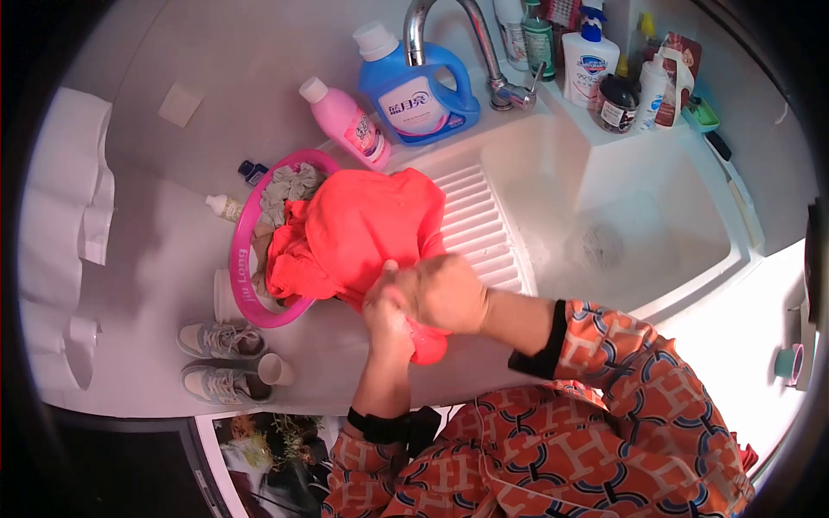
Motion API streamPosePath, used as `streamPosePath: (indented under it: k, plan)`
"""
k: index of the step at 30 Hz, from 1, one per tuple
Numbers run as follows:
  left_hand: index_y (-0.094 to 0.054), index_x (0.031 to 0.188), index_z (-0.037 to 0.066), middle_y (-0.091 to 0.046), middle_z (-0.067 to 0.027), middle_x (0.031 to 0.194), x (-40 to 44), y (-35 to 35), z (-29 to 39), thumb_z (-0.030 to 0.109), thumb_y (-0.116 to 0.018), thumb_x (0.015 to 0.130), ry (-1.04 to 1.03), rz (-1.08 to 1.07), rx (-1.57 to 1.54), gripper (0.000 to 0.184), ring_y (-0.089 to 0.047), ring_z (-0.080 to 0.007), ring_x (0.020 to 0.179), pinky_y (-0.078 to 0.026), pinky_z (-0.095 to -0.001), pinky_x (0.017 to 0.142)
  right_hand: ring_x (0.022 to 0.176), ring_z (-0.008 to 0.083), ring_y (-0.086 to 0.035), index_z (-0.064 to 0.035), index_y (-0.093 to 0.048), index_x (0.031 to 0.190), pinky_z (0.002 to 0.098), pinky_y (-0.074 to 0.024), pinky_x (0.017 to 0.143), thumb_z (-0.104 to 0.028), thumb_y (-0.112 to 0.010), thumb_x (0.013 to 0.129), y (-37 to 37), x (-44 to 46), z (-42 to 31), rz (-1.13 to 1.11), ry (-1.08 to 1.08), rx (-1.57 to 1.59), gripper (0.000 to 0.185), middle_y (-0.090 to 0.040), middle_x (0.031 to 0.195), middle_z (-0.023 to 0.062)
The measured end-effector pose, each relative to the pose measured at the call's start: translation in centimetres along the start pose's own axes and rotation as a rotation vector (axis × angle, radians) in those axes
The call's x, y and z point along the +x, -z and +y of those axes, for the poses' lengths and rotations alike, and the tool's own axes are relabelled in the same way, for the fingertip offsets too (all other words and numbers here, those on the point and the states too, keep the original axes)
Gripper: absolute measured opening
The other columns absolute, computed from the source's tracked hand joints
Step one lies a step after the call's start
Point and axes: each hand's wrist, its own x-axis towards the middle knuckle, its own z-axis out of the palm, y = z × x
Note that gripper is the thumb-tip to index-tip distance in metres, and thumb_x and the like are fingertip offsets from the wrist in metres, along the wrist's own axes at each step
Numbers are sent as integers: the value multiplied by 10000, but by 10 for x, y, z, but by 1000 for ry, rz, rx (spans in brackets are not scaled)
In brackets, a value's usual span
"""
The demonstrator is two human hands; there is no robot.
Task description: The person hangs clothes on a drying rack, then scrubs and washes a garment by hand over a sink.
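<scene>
A bright red garment (371, 220) lies bunched over a pink-rimmed basin (246, 259) and the edge of the white ribbed washboard (475, 216). My left hand (389, 324) is closed around a gathered part of this cloth, close to the counter's front. Right beside it, my right hand (449, 293) is also closed on the garment, its knuckles facing up. A short end of red cloth pokes out below both hands. Greyish cloth (289, 190) shows inside the basin, partly covered by the red one. What kind of garment the red one is, I cannot make out.
Behind the basin stand a pink bottle (350, 125) and a blue detergent jug (414, 86). A faucet (501, 86) rises over the white sink (596, 246) on the right. Small sneakers (224, 363) and a paper cup (275, 369) sit at front left. Several bottles crowd the back right corner.
</scene>
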Motion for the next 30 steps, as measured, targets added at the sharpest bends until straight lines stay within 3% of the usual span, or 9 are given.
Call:
streamPosePath:
  k: [3, 7, 11, 14, 20, 22, 24, 26, 30]
  plan:
    - [-572, 767, 52, -526, 27, 731, -12, -9, 36, 287, -540, 914, -66, -220, 198, 280, -479, -65, 670, -406, -233, 612, 553, 325, -561, -21, -555, 663, 389, -460, 517, -320, -503, 897, 8, 5, 27, -178, -348, 77, 383, -564, 579, 160]
    - [-586, 822, 24, -530, 27, 771, 13, -4, 68, 245, -547, 913, -167, -392, 395, 242, -468, -40, 727, -395, -204, 672, 632, 289, -562, -26, -615, 850, 346, -457, 632, -412, -581, 851, 39, 8, 38, -220, -791, 924, 387, -596, 679, 151]
    - [-600, 890, 3, -573, -2, 830, 21, -16, 86, 144, -598, 873, -172, -536, 531, 142, -503, -48, 776, -410, -204, 713, 999, 203, -543, -17, -501, 1139, 331, -431, 842, -327, -694, 780, 64, 10, 25, -424, -482, 642, 513, -559, 1102, 142]
    - [-599, 858, 7, -588, -14, 824, 16, -28, 82, 96, -647, 822, -248, -619, 516, 107, -515, -54, 781, -415, -209, 714, 979, 261, -574, -3, -524, 1107, 347, -442, 835, -278, -677, 794, 44, 2, 20, -325, -342, 401, 444, -593, 1048, 166]
    - [-524, 1040, 15, -557, -62, 1013, 7, 15, 63, 125, -733, 731, -697, -286, 656, 390, -525, -112, 893, -426, -256, 783, 830, 217, -633, 48, -543, 1096, 353, -510, 717, -237, -545, 891, 43, 5, 44, -21, -1033, 1127, 351, -638, 940, 139]
    - [-490, 1117, 20, -538, -81, 1066, -12, 26, 67, 160, -710, 750, -197, -350, 915, 450, -509, -150, 974, -404, -281, 845, 838, 220, -632, 58, -532, 1107, 359, -524, 708, -236, -534, 902, 55, 12, 46, 67, -1218, 1381, 358, -631, 961, 138]
    - [-489, 1144, 17, -536, -92, 1083, -16, 26, 60, 192, -692, 769, -242, -392, 1106, 461, -506, -171, 1008, -394, -296, 874, 847, 236, -634, 90, -513, 1101, 379, -539, 716, -240, -527, 907, 49, 11, 50, 132, -1220, 1472, 383, -620, 979, 158]
    - [-519, 1123, 5, -552, -95, 1062, -17, 19, 30, 221, -676, 788, -854, -399, 1223, 429, -515, -175, 996, -395, -299, 870, 851, 240, -636, 102, -507, 1095, 383, -539, 725, -238, -524, 909, 44, 10, 49, 143, -1236, 1516, 388, -617, 984, 164]
    - [-555, 1045, 13, -565, -155, 978, -4, 11, 25, 189, -612, 843, -869, -369, 1009, 274, -551, -276, 889, -433, -336, 788, 861, 252, -638, 104, -498, 1103, 402, -541, 733, -245, -524, 910, 46, 8, 49, 143, -1216, 1554, 400, -612, 1008, 172]
